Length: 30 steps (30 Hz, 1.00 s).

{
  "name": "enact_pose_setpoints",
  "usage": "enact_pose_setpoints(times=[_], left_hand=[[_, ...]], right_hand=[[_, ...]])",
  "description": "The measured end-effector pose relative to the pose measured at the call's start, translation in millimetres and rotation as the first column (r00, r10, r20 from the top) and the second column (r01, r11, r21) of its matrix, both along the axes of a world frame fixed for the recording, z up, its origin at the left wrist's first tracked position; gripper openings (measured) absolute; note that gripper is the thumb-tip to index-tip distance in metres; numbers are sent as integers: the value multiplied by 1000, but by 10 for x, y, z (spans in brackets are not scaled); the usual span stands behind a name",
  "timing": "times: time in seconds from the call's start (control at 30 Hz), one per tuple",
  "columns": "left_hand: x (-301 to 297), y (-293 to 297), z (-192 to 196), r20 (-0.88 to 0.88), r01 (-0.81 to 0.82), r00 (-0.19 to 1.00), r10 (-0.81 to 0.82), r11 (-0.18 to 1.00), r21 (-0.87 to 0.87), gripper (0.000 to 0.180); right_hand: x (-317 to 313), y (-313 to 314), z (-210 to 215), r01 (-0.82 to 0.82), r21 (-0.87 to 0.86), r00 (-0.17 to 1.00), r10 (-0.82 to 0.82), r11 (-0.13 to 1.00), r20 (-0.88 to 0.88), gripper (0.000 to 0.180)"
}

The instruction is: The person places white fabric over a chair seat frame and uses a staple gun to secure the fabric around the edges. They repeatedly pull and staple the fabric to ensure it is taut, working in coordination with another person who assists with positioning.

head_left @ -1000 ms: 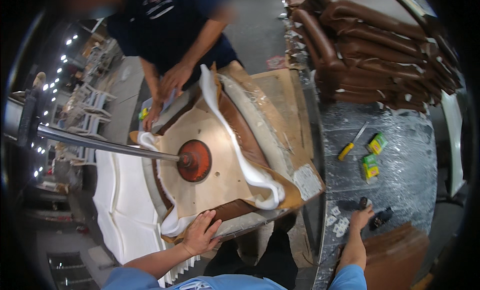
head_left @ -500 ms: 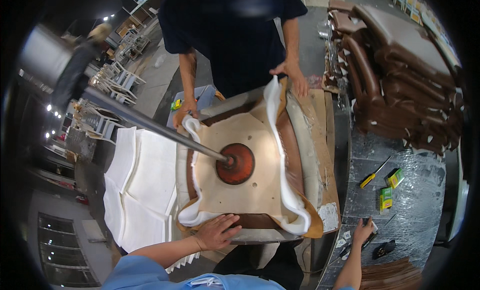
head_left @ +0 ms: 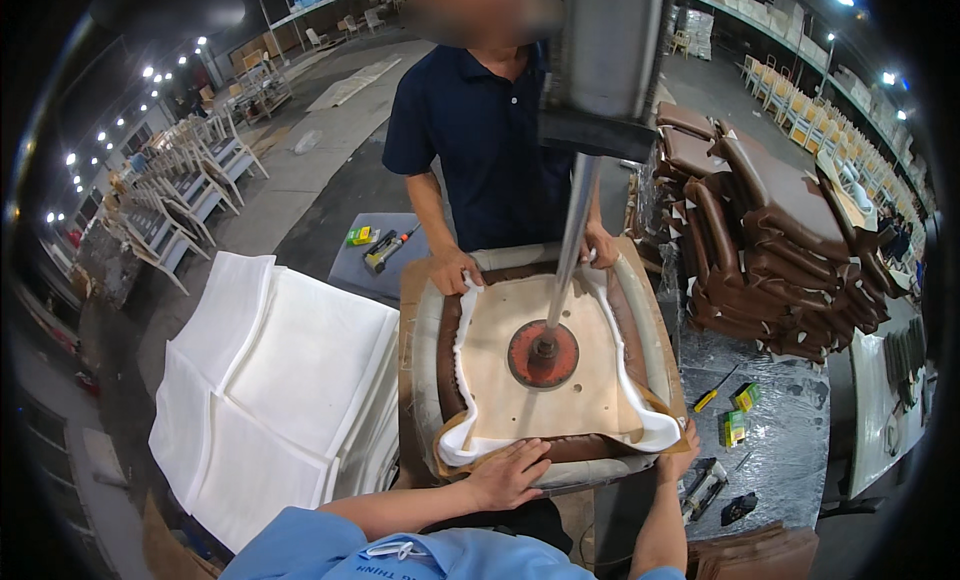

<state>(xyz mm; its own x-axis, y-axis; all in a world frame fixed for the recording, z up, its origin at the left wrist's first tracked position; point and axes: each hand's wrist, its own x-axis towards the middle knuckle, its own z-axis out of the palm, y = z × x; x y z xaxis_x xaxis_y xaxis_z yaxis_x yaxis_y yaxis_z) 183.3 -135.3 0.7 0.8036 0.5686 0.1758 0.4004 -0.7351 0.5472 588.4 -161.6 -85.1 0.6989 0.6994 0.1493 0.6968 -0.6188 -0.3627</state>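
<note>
A chair seat lies upside down on a padded grey frame: a pale wooden board with white padding and a brown leather-like cover around its edges. A red round press foot on a metal rod bears down on the board. My left hand rests on the cover's near edge, fingers stretched and pressed flat. At the near right corner my right hand grips the cover, its fingertips partly hidden. Opposite me, a co-worker's two hands hold the far edge.
White padding sheets are stacked at left. On the right-hand table lie a yellow screwdriver, small green-yellow boxes and a staple-gun-like tool. Brown covered cushions are piled behind. Another tool lies on a blue-grey surface.
My right hand has left the tool on the right-hand table and come to the seat's near right corner. My left hand stays on the near edge. The view has tilted up.
</note>
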Motion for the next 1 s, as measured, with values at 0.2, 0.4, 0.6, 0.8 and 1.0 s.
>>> enact_pose_setpoints(times=[0.2,0.4,0.6,0.8,1.0], left_hand=[[42,5,-42,85,31,996,-32,999,18,63],[-111,-3,-86,48,38,998,-38,999,-15,65],[-134,23,-75,63,52,997,-49,998,-35,64],[-120,58,-167,136,107,986,-100,993,-48,62],[-144,39,-119,104,72,992,-70,997,-21,56]], right_hand=[[129,-35,79,0,-15,987,2,1000,161,49],[-88,61,-148,59,186,998,-52,981,-42,46],[81,74,-432,89,348,988,-39,933,-148,41],[311,-54,-464,7,478,991,59,878,-123,40],[78,-58,-267,2,307,998,15,952,-56,46]])
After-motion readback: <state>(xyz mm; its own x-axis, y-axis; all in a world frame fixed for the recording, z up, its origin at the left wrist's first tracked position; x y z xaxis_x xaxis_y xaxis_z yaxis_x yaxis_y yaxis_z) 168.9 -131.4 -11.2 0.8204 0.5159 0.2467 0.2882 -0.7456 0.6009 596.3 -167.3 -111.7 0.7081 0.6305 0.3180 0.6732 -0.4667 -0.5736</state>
